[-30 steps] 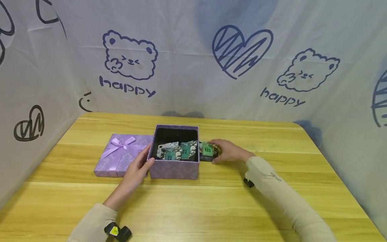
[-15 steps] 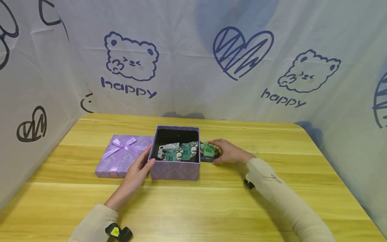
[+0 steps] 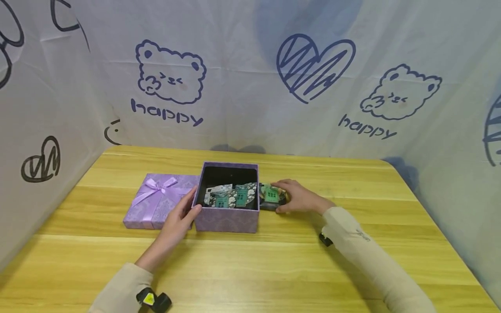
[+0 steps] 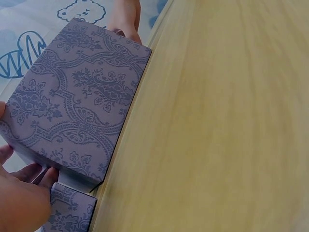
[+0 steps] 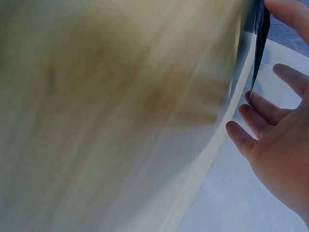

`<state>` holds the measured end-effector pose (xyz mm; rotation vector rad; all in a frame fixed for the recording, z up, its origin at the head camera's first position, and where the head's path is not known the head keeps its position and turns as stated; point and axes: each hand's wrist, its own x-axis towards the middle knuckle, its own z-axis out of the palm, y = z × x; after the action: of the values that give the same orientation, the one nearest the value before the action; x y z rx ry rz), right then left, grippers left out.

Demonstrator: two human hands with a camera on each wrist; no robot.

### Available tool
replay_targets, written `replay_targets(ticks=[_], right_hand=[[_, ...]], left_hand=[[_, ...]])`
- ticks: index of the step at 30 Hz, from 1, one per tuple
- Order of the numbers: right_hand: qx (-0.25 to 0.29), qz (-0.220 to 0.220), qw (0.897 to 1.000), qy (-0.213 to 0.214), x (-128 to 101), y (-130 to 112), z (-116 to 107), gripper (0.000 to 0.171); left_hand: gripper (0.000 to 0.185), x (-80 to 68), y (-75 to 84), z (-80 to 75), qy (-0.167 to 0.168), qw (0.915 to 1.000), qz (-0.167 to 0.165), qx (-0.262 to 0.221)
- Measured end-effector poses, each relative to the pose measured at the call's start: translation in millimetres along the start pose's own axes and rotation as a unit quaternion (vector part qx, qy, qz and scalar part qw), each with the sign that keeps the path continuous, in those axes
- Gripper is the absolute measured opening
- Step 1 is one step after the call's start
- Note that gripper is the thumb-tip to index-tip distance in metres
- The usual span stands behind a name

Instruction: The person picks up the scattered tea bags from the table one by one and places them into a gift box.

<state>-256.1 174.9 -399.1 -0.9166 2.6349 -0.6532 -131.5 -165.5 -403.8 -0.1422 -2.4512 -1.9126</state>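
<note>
An open purple patterned box (image 3: 226,221) stands mid-table with several dark cards printed with teal houses inside (image 3: 231,196). My left hand (image 3: 181,216) grips its left front corner, thumb on the front face and fingers on the side wall; the same box wall (image 4: 79,104) and my fingers (image 4: 26,193) show in the left wrist view. Just right of the box lies a dark card packet (image 3: 269,196). My right hand (image 3: 300,198) holds it, fingers over the top and thumb at the near edge. The right wrist view shows the packet's edge (image 5: 259,46) between thumb and fingers (image 5: 263,108).
The box's lid (image 3: 155,201), purple with a satin bow, lies flat against the box's left side. The wooden table (image 3: 274,269) is enclosed on three sides by white cloth printed with bears and hearts (image 3: 313,87).
My right hand and forearm have shifted slightly right and nearer, staying on the packet. The left hand, box and lid have not moved.
</note>
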Motion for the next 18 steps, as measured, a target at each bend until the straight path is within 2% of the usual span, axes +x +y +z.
replay_targets(ticks=[18], right_hand=[[-0.01,-0.006,1.0,0.017,-15.4,-5.0,-4.1,0.081]], left_hand=[[0.057,-0.3,1.1,-0.9,-0.005,1.0,-0.003,0.002]])
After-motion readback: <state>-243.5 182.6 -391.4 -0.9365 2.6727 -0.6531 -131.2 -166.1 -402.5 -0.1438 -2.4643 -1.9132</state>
